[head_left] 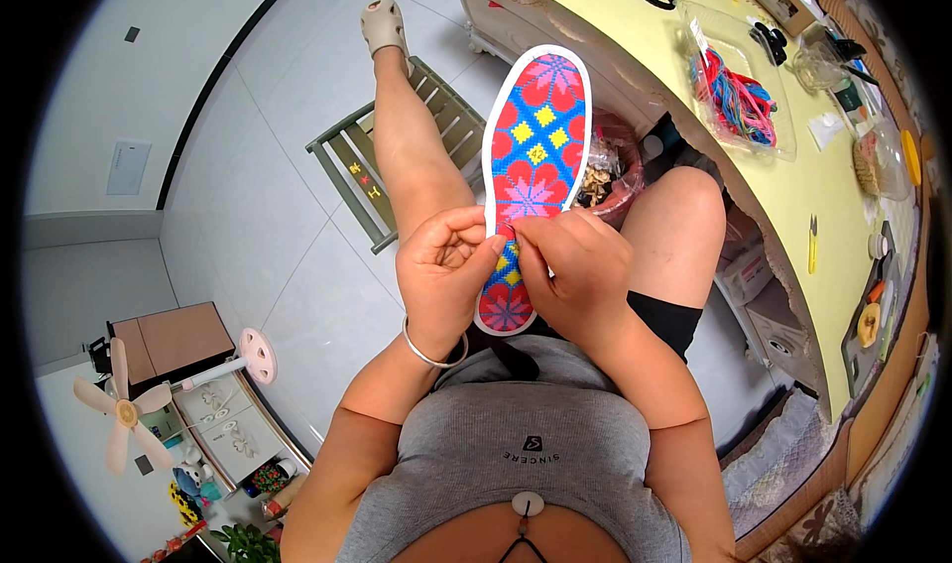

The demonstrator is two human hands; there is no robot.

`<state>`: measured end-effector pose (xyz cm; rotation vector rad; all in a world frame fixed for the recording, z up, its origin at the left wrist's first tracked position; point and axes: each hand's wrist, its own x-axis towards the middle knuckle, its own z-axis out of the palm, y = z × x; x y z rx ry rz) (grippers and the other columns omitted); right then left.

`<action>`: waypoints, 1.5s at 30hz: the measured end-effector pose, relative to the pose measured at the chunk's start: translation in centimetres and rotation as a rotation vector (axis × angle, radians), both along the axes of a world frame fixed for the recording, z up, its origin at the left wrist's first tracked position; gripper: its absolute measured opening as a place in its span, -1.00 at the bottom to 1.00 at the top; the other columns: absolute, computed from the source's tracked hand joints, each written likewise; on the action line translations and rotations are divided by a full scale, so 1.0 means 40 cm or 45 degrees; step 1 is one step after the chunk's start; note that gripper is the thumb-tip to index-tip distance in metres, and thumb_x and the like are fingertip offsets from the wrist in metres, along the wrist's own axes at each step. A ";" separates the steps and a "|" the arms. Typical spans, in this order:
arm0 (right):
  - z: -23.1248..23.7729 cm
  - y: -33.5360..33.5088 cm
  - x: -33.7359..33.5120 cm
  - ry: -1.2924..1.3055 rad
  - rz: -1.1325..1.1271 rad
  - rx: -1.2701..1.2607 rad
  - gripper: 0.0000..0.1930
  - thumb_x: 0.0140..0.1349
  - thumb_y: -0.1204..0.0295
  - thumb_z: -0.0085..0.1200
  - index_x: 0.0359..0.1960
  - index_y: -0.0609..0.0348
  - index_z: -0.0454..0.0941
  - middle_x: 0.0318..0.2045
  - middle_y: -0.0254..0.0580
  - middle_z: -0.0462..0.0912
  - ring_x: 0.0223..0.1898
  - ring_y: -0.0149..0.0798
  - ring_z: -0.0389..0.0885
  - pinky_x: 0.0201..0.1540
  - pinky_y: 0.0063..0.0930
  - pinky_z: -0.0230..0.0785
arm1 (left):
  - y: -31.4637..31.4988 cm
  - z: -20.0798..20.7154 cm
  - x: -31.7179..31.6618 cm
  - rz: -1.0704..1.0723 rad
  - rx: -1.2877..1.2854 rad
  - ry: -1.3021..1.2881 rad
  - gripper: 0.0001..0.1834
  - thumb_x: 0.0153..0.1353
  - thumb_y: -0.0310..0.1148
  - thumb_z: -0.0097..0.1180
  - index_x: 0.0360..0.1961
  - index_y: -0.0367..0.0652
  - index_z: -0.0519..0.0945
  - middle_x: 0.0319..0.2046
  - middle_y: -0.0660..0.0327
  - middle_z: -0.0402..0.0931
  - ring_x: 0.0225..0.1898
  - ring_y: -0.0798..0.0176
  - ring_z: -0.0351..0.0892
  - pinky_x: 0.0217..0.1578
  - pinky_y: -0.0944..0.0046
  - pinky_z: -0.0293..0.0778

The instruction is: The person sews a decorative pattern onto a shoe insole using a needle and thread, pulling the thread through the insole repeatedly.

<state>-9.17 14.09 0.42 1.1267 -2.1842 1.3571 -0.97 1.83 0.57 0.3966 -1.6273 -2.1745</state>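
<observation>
An embroidered insole [535,141], white-edged with red flowers, blue bands and yellow diamonds, is held upright over my lap, its toe end pointing away from me. My left hand [436,265] is closed on its left edge near the narrow middle, with the thumb on the patterned face. At the same spot the fingers of my right hand [580,270] are pinched together against the stitching. Whatever lies between those fingertips is too small or hidden to name. The lower end of the insole shows between my two wrists.
On the right, a yellow-topped table [734,181] carries a clear plastic tray [783,131] of coloured thread [734,97] and yellow thread snips [813,244]. A pink bin [630,191] stands between my knees. My left leg stretches over a slatted stool [347,171].
</observation>
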 end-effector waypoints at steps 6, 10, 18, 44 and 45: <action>0.001 -0.002 0.001 -0.014 -0.001 -0.019 -0.89 -0.09 0.56 0.14 -0.47 0.11 0.53 -0.64 -0.27 0.42 -0.58 -0.21 0.47 -0.56 -0.37 0.31 | -0.001 -0.004 0.003 0.001 -0.020 0.000 -0.72 0.13 -0.76 0.05 -0.10 -0.47 0.44 -0.25 -0.01 0.59 -0.22 0.29 0.61 -0.19 0.38 0.56; 0.003 0.000 0.002 -0.031 0.000 -0.014 -0.90 -0.09 0.56 0.13 -0.49 0.11 0.52 -0.64 -0.27 0.42 -0.58 -0.20 0.47 -0.56 -0.36 0.31 | -0.003 -0.009 0.003 -0.003 -0.029 0.011 -0.72 0.13 -0.77 0.05 -0.09 -0.46 0.44 -0.25 -0.01 0.59 -0.22 0.29 0.61 -0.18 0.38 0.56; 0.005 -0.001 0.006 -0.032 -0.007 0.019 -0.92 -0.08 0.54 0.12 -0.53 0.10 0.49 -0.65 -0.26 0.41 -0.57 -0.19 0.48 -0.56 -0.35 0.29 | 0.015 -0.003 -0.001 0.165 -0.552 -0.045 -0.71 0.06 -0.72 0.15 -0.14 -0.39 0.54 -0.39 0.17 0.58 -0.38 0.43 0.56 -0.36 0.47 0.47; -0.028 0.003 0.002 -2.141 0.451 -1.075 -0.78 0.21 0.52 0.04 -0.10 0.27 0.52 -0.19 -0.16 0.62 -0.24 -0.31 0.63 -0.12 -0.40 0.51 | 0.002 -0.008 -0.023 -0.198 0.569 0.042 -0.65 0.10 -0.74 0.04 -0.03 -0.40 0.47 -0.24 0.00 0.60 -0.22 0.28 0.61 -0.13 0.35 0.53; -0.035 0.004 0.002 -2.233 0.522 -1.129 -0.77 0.21 0.52 0.04 -0.09 0.28 0.51 -0.18 -0.15 0.61 -0.22 -0.30 0.62 -0.11 -0.39 0.51 | 0.007 -0.002 -0.024 -0.188 0.551 0.033 -0.66 0.11 -0.72 0.04 -0.04 -0.40 0.47 -0.23 0.00 0.59 -0.21 0.28 0.61 -0.13 0.36 0.53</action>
